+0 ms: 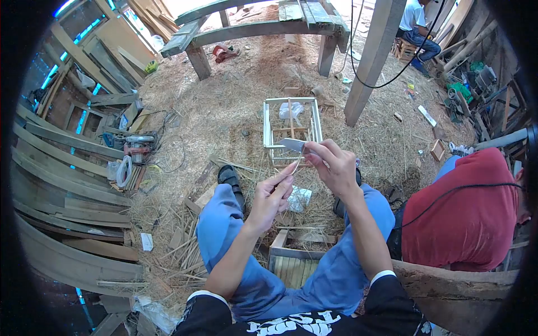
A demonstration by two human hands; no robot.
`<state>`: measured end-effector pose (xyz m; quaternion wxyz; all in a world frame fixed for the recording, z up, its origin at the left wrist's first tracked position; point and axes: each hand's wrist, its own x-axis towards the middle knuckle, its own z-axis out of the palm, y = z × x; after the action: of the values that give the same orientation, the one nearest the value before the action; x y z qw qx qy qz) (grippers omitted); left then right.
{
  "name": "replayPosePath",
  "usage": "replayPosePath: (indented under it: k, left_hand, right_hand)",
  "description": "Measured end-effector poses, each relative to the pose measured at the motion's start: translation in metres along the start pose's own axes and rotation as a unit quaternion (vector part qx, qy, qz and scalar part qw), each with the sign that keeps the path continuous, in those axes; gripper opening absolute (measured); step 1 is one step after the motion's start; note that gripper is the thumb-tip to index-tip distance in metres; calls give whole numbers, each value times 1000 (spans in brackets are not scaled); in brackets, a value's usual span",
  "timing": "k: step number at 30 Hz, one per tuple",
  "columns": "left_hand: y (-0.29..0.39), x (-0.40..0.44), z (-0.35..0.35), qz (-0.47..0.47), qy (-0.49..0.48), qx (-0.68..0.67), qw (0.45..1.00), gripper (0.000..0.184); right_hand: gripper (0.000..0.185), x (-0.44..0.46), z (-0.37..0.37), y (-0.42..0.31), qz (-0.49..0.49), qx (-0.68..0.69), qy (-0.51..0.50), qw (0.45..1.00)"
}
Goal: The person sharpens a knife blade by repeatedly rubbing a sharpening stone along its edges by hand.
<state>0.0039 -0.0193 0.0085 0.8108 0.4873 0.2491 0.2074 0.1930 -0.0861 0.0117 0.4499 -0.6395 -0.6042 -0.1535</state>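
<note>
My left hand [270, 200] is closed in a pinch on a thin wooden strip [295, 168] that points up toward my other hand. Closed around a small knife [292, 144] is my right hand [336, 168], with the flat grey blade sticking out to the left. The blade lies just above the upper end of the strip; whether they touch I cannot tell. Both hands are raised over my knees. Beyond them on the ground stands a pale wooden frame [265, 124], with a plastic bag [291, 110] seen inside its outline.
Shavings and offcuts cover the ground. A circular saw [138, 147] lies at left near stacked boards [67, 168]. A wooden bench [252, 33] and post [372, 61] stand ahead. Close on my right is a person in a red shirt [459, 218]; another person [416, 28] sits far right.
</note>
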Motion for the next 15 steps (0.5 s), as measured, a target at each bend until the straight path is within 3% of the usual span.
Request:
replayPosePath:
  k: [15]
  left_hand:
    - [-2, -3, -4, -2, -6, 0, 1000, 41]
  right_hand:
    - [37, -1, -5, 5, 3, -4, -2, 1000]
